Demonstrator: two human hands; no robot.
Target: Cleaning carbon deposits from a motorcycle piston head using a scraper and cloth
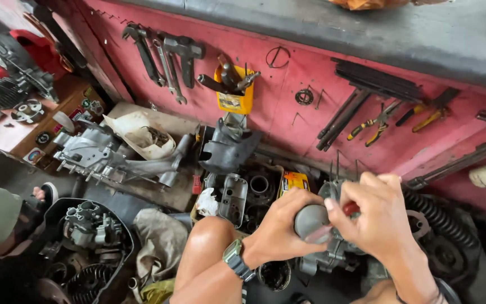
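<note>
My left hand (279, 225), with a watch on its wrist, grips a round grey metal cylinder part (311, 223) from the left. My right hand (375, 217) is closed around a tool with a red handle (351, 208), held against the top of that part. Below both hands sits a grey metal engine assembly (327, 260), mostly hidden by them. My bare knee (209, 242) is just left of the hands.
A red wall holds hanging wrenches (164, 56), pliers (375, 125), black rods (347, 110) and a yellow can of tools (234, 93). An engine casing (94, 155), a black tray of parts (85, 247), rags (161, 242) and a coil spring (437, 217) lie around. Another person's foot (40, 194) is at left.
</note>
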